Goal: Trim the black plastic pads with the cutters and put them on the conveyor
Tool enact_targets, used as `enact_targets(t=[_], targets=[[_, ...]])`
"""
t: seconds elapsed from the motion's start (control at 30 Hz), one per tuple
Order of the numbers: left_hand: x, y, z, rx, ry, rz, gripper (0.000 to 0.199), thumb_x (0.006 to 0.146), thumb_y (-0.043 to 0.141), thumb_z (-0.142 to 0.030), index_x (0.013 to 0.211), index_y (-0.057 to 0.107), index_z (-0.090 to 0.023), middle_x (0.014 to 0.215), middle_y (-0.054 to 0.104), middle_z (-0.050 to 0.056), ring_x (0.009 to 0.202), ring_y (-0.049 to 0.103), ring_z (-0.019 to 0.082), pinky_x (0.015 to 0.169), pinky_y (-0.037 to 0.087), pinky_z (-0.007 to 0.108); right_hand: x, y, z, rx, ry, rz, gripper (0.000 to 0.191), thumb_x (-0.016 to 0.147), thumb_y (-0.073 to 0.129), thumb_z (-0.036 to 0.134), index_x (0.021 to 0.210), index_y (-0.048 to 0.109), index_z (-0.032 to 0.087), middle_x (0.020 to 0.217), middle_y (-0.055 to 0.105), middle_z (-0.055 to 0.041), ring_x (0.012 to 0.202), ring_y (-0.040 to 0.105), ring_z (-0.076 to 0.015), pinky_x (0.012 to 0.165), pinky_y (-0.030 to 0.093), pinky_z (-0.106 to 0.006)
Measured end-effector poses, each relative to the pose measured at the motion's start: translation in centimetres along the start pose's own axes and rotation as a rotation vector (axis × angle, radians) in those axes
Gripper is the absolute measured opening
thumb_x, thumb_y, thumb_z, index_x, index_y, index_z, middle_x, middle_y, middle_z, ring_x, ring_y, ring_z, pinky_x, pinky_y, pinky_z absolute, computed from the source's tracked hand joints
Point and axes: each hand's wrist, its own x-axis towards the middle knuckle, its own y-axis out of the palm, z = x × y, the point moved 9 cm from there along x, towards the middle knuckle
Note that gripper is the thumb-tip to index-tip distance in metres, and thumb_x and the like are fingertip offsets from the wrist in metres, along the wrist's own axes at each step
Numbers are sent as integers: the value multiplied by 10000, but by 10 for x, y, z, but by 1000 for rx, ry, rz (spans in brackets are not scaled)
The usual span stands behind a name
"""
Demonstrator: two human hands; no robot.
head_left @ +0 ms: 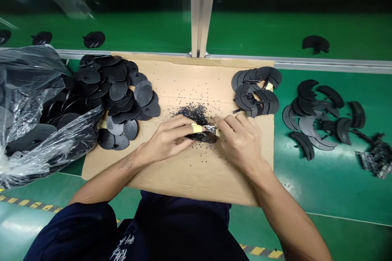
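Note:
Near the middle of the cardboard sheet (183,171), my left hand (173,136) is closed on a black plastic part (203,137), most of it hidden by fingers. Yellow tape (197,128) wraps one left finger. My right hand (240,138) is closed around small cutting pliers (210,129); their metal head meets the black part, and the handles are mostly covered by the hand. Just beyond both hands lies a heap of tiny black plastic bits (194,111), with more scattered around it.
Black discs (118,89) are piled at left beside a clear plastic bag (27,89) of more discs. Curved black pieces lie in a stack (257,89) on the cardboard's right edge and in a group (318,118) on the green table (306,187). Black sprue scraps (376,155) lie far right.

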Motion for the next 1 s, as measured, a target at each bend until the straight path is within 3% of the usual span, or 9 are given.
enact_targets(t=[0.17, 0.3, 0.37, 0.43, 0.53, 0.6, 0.77, 0.87, 1.0], targets=[[1, -12, 3, -80, -39, -104, 255, 920, 636, -109, 1158, 710, -164, 1023, 741, 81, 972, 702, 153, 844, 609, 300, 2, -2, -19, 464, 134, 16, 251, 874, 531, 73, 1035, 684, 192, 893, 720, -42, 784, 595, -184, 709, 421, -327], [0, -14, 4, -113, -39, -142, 245, 932, 629, -99, 1151, 713, -172, 1023, 750, 73, 970, 706, 143, 850, 606, 288, 5, -3, -11, 782, 79, 34, 178, 876, 605, 134, 1032, 665, 194, 931, 714, -33, 815, 634, -169, 710, 468, -301], [0, -11, 5, -134, -35, -122, 218, 942, 664, -169, 1154, 711, -174, 1015, 750, 78, 962, 706, 152, 843, 601, 301, 4, -7, -5, 715, 11, -15, 87, 906, 614, 182, 982, 657, 188, 860, 691, -34, 772, 607, -170, 682, 442, -304], [2, -7, 7, -175, -36, -65, 305, 947, 689, -369, 1171, 706, -163, 1022, 746, 102, 972, 701, 185, 843, 595, 337, 2, -13, 1, 556, -56, -81, 94, 929, 565, 160, 956, 650, 189, 800, 672, -33, 729, 572, -172, 664, 399, -316], [10, -7, 7, -223, -49, 26, 497, 1016, 466, -558, 1173, 703, -150, 1052, 742, 136, 993, 695, 219, 868, 582, 376, 0, -23, 9, 384, -142, -175, 180, 919, 508, 81, 973, 638, 193, 767, 657, -29, 701, 538, -175, 656, 360, -327], [19, -9, 5, -164, -57, 87, 428, 1060, 412, -465, 1115, 715, -169, 1005, 746, 110, 944, 700, 203, 846, 575, 344, 1, -28, 13, 340, -187, -207, 187, 909, 509, 60, 980, 621, 191, 761, 645, -28, 691, 517, -178, 648, 350, -328], [47, -22, 9, 143, 49, 307, 208, 1020, 526, -257, 985, 720, -189, 890, 729, 59, 855, 687, 186, 797, 556, 293, 8, -35, 8, 232, -188, -247, 148, 914, 512, 95, 994, 594, 190, 762, 604, -33, 683, 486, -195, 623, 317, -331], [78, -58, 49, 398, -24, 267, 163, 972, 575, -216, 1002, 733, -192, 980, 748, 72, 947, 679, 221, 876, 544, 347, 10, -29, 0, 208, -165, -157, 124, 937, 570, 265, 1026, 585, 181, 827, 613, -56, 733, 512, -215, 637, 332, -329], [121, -116, 141, 701, -433, 184, 188, 890, 598, -129, 982, 752, -186, 1100, 756, 83, 1112, 647, 257, 1024, 489, 378, 4, -16, -9, 231, -161, -54, 201, 917, 540, 258, 1094, 556, 163, 902, 628, -75, 801, 540, -230, 679, 392, -330]])
